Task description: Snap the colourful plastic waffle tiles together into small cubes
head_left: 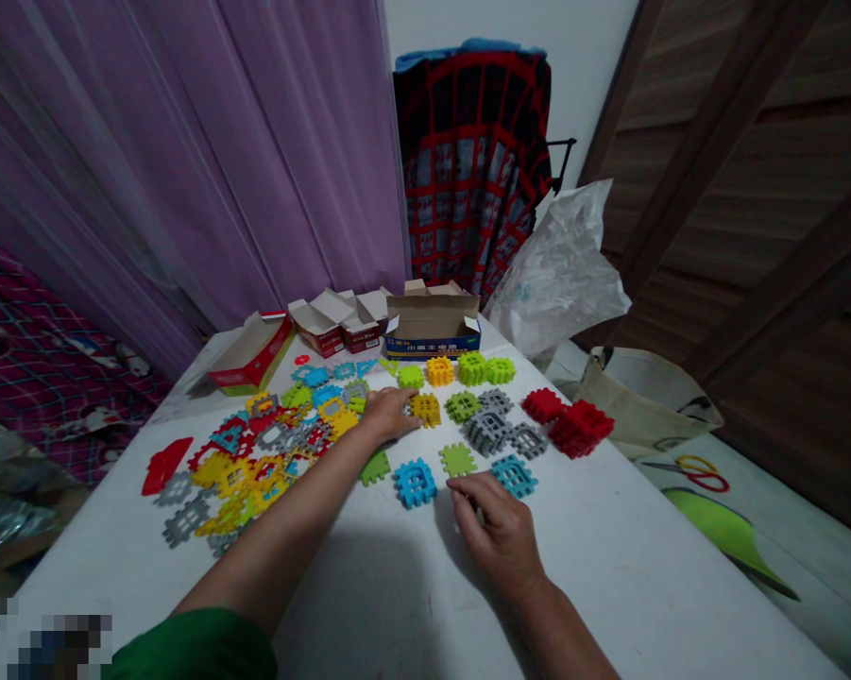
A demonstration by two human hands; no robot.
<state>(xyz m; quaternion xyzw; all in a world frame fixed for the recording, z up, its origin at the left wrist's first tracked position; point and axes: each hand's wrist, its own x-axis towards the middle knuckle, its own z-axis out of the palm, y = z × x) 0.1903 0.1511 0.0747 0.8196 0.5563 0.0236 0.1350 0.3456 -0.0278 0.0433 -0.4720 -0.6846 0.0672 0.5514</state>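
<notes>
My left hand (388,416) reaches across the table, its fingers and thumb closed on the left side of a yellow interlocking building piece (426,410). My right hand (500,529) rests nearer to me with curled fingers; whatever they may hold is hidden. Just beyond its fingertips lies a flat lime-green building piece (457,460). Blue window pieces lie on both sides of it, one to the left (415,483) and another behind my right hand (514,476). Grey pieces (488,431), a green stack (463,407) and red stacks (582,429) stand farther right.
A mixed heap of building pieces (233,475) covers the table's left side. Open cardboard boxes, including a blue one (432,342) and a red one (255,354), line the back. Right of the table are a clear plastic bag (563,269), a cloth bag (644,401) and scissors (694,472).
</notes>
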